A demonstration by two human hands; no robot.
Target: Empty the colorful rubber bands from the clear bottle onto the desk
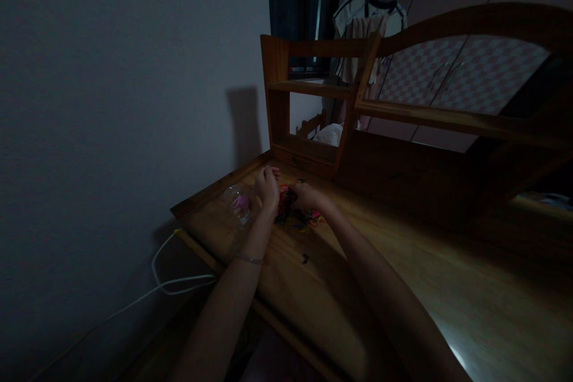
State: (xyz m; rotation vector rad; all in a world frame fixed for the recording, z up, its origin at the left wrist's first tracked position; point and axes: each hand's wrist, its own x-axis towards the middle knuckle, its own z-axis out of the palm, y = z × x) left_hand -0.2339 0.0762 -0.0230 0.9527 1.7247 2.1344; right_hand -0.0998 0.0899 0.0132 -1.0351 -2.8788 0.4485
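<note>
A loose pile of small, thin, many-coloured pieces [283,206], red, pink, black and blue among them, lies on the wooden desk; they are too small and dark to name. At its right side my right hand [305,197] reaches down into it, fingertips pressed together and partly hidden among the pieces. My left hand [267,187] is raised at the pile's left edge, wrist bent and fingers curled inward; what they hold, if anything, is hidden. Left of that hand lies a clear plastic container [233,196] with something purple-pink in it.
One small dark piece [305,258] lies apart, nearer the desk's front. A wooden shelf unit [313,89] stands along the back of the desk [430,250]. The wall [134,71] borders the left side. A white cable [188,279] hangs past the left edge.
</note>
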